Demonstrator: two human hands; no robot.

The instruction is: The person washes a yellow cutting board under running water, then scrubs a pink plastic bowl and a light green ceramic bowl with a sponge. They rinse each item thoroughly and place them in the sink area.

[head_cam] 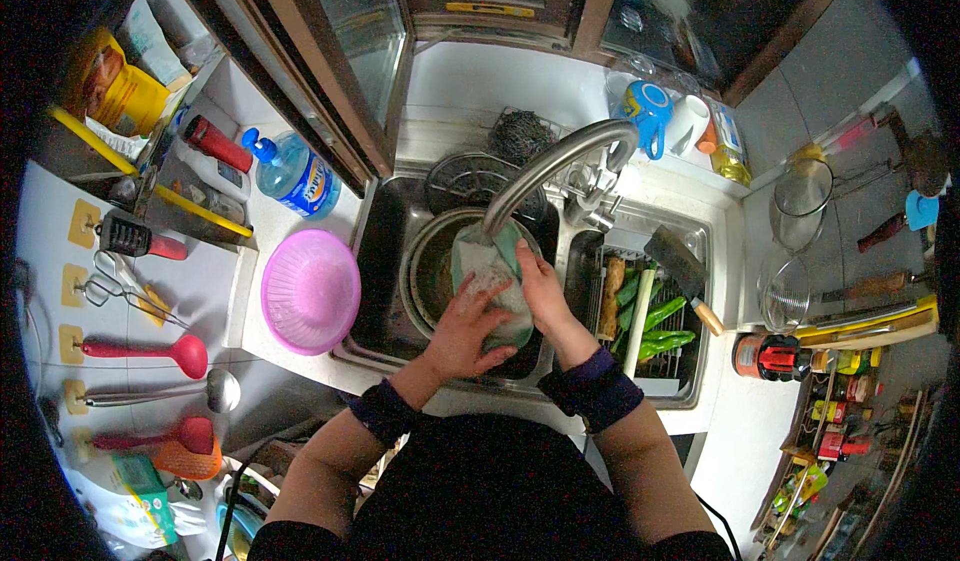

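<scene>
Under the curved metal faucet (559, 163) I have a large pale-green piece of gourd (480, 257), perhaps winter melon, with a whitish, wet-looking surface. My right hand (541, 291) grips its right edge, thumb pointing towards the spout. Across its lower left face lies my left hand (469, 328), fingers spread and blurred. Directly below is a round metal pot or bowl (409, 283), partly covered by the gourd, in the left basin of the steel sink (379, 261). Whether water is running from the spout is hard to tell.
Left of the sink are a pink plastic basin (311, 291) and a blue pump bottle (300, 178). In the right basin a rack holds green peppers (664, 328) and a pale stalk (639, 321); a cleaver (679, 264) lies across its edge. Cups (649, 110) stand behind.
</scene>
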